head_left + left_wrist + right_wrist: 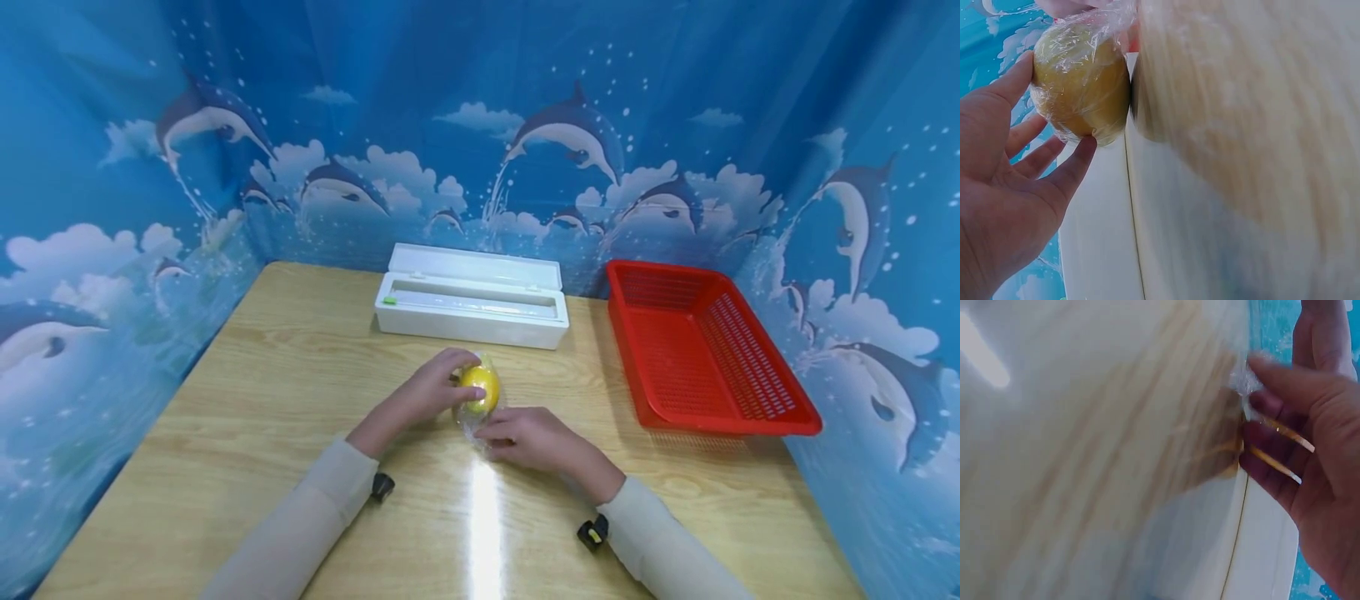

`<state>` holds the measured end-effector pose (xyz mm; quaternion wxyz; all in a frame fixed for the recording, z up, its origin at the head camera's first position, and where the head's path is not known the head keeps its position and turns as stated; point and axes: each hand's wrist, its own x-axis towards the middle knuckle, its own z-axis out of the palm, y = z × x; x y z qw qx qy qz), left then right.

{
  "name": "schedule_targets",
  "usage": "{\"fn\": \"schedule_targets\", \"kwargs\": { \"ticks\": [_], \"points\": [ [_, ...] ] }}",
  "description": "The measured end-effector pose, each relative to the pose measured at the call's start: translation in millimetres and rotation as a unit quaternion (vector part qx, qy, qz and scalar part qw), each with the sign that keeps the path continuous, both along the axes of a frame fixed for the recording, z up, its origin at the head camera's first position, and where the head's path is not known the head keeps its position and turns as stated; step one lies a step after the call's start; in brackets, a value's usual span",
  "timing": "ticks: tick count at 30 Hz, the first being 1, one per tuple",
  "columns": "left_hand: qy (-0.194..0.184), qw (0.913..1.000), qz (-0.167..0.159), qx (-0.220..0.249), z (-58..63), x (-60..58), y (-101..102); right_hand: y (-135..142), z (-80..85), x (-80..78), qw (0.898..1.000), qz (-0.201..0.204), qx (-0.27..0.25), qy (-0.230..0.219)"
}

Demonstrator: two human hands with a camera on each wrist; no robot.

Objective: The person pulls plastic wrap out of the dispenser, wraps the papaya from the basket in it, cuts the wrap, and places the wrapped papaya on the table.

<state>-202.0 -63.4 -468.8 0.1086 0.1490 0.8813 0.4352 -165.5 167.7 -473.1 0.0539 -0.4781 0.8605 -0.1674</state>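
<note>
A yellow fruit [481,387], its exact kind unclear, sits on the table under crinkled clear cling film [467,423]. My left hand [429,389] holds the fruit from the left; in the left wrist view, thumb and fingertips span its wrapped side. Close by on the near right, my right hand [528,439] pinches the gathered loose end of the film. The right wrist view has that film [1245,380] at the fingertips, partly blurred, and the fruit mostly hidden behind the fingers.
Behind the hands stands a white cling film dispenser box [472,325], lid up, with a roll inside and a small green piece at its left. A red plastic basket [645,367] is at the right of the wooden table [285,375]. Dolphin-print curtains surround the table.
</note>
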Motion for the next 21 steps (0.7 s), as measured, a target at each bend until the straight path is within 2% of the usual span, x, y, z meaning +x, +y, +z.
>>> {"fn": "schedule_targets", "kwargs": {
  "ticks": [4,7,11,14,17,21],
  "points": [
    [0.006,1.0000,-0.001,0.004,-1.1,-0.6,0.2,-3.5,-3.0,-0.7,0.997,0.008,-0.012,0.075],
    [0.006,0.9999,-0.001,0.010,-1.2,-0.6,0.3,-5.0,-3.7,-0.3,0.995,-0.002,-0.019,0.094],
    [0.003,0.9997,-0.005,0.024,-1.0,0.2,-0.1,-6.3,-2.4,1.5,0.998,-0.028,-0.034,0.042],
    [0.004,0.9994,-0.010,0.034,-1.4,0.1,-1.0,-6.1,-0.6,3.7,0.996,-0.052,-0.070,-0.007],
    [0.006,0.9991,-0.013,0.040,-1.9,-0.6,-2.0,-5.8,2.6,5.1,0.989,-0.080,-0.121,-0.043],
    [0.003,0.9988,-0.013,0.048,-2.5,-1.6,-2.2,-7.5,9.7,3.5,0.971,-0.135,-0.179,-0.086]
  ]
}}
